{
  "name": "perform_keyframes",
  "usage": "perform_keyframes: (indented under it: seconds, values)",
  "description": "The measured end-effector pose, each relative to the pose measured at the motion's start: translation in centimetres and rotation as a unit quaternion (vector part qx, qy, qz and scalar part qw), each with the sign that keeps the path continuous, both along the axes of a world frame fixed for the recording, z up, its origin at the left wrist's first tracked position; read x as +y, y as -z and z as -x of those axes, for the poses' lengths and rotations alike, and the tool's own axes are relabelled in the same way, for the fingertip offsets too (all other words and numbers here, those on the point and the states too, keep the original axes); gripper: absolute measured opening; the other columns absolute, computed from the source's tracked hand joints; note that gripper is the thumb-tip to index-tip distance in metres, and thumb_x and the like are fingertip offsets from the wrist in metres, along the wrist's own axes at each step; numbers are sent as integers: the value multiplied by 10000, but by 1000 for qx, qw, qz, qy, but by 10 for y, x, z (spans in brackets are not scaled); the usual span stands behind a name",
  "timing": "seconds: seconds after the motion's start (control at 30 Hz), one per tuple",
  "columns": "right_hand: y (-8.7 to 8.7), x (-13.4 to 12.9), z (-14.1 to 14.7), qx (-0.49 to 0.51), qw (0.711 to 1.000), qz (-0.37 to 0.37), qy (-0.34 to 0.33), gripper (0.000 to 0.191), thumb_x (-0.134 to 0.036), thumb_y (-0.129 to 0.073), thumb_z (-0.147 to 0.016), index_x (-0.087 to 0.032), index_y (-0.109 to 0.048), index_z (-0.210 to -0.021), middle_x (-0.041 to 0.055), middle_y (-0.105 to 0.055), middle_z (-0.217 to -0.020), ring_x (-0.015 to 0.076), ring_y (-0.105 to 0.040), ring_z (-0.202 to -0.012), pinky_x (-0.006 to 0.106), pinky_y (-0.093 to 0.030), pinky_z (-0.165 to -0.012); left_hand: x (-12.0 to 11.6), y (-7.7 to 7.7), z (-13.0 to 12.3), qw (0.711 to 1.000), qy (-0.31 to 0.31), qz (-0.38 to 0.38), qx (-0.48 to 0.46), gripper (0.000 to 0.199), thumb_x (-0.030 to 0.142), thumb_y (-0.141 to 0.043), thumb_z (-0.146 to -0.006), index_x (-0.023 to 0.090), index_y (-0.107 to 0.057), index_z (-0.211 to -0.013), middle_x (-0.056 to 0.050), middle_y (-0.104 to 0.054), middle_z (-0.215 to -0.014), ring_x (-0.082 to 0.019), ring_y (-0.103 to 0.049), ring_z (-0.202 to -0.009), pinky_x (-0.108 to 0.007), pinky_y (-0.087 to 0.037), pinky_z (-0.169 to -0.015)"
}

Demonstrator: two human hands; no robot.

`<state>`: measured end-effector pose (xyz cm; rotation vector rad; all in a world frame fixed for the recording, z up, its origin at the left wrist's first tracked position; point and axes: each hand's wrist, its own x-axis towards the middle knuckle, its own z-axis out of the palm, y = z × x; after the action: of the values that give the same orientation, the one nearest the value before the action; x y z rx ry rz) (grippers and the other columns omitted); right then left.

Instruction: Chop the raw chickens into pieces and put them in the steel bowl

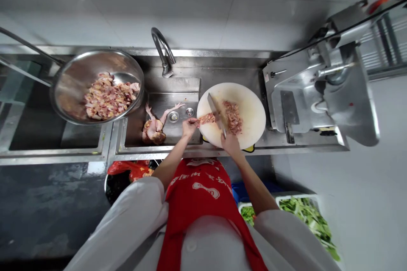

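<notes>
On the round white cutting board (pixel 251 114) lies a heap of chopped meat (pixel 233 117). My right hand (pixel 230 143) is closed on the handle of a cleaver (pixel 215 109), whose blade slants up and left across the board, beside the heap. At the board's left edge my left hand (pixel 190 127) pinches the end of a long strip of meat (pixel 206 119); the strip reaches right to the blade. In the sink (pixel 187 135), left of my left hand, a raw poultry piece with legs (pixel 154 129) rests near the front left corner.
A large steel bowl (pixel 68 93) of cut meat stands over the left sink. Behind the sink rises a faucet (pixel 165 57). A slicing machine (pixel 305 93) with a second cleaver (pixel 289 116) on it is at the right. Crates of greens (pixel 310 218) sit below.
</notes>
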<state>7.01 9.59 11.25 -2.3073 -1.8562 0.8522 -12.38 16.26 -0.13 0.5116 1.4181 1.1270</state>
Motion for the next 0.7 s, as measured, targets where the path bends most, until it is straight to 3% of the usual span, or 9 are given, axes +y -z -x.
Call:
perform_keyframes:
  seconds: [0.07,0.23,0.33,0.4,0.47,0.6,0.7]
  values:
    - [-14,6,-13,-2,999,-44,-2,349,-377,-452,-961,-127,-605,-1150,177,-700,-933,294,-668,-921,350,-475,-782,1,-2,4,1000,7,-4,-7,184,107,-800,-661,131,-639,-746,-4,-651,-600,-116,-603,-504,-267,-515,-562]
    - [-89,15,-21,-13,970,-220,100,472,-580,-360,-986,-160,-563,-1054,106,-649,-728,259,-623,-688,307,-400,-603,2,-3,11,1000,12,-6,-24,207,98,-792,-659,134,-630,-783,-21,-678,-661,-121,-612,-546,-265,-509,-561]
    - [-106,17,-15,-17,951,-279,134,454,-573,-334,-997,-172,-536,-1066,97,-640,-728,249,-617,-689,297,-382,-595,2,-2,12,1000,6,-6,-18,181,93,-766,-675,138,-631,-786,-20,-673,-686,-120,-602,-555,-263,-497,-559]
    - [-93,17,-13,-14,958,-259,126,457,-571,-332,-996,-170,-536,-1072,96,-641,-721,249,-615,-672,298,-383,-589,1,-1,12,1000,3,-18,10,156,95,-755,-682,144,-635,-768,-13,-658,-689,-118,-588,-568,-257,-485,-573]
    - [-64,16,-13,-10,974,-206,99,459,-551,-347,-993,-151,-547,-1093,113,-661,-743,255,-623,-669,304,-399,-593,-1,0,9,995,16,-62,76,121,123,-753,-697,152,-648,-750,-6,-633,-685,-121,-578,-607,-255,-480,-615]
    - [4,13,-8,-13,994,-108,30,452,-425,-396,-981,-77,-537,-1234,225,-697,-1021,292,-670,-877,349,-468,-749,-5,1,-4,951,87,-196,225,191,207,-808,-679,196,-712,-844,-46,-637,-885,-192,-602,-870,-319,-496,-828]
    - [28,14,-9,-14,998,-63,4,467,-377,-414,-971,-55,-515,-1294,255,-674,-1130,298,-663,-982,360,-474,-826,-3,4,-15,922,125,-238,277,197,230,-821,-669,227,-723,-840,-69,-609,-1027,-245,-560,-1033,-405,-462,-959]
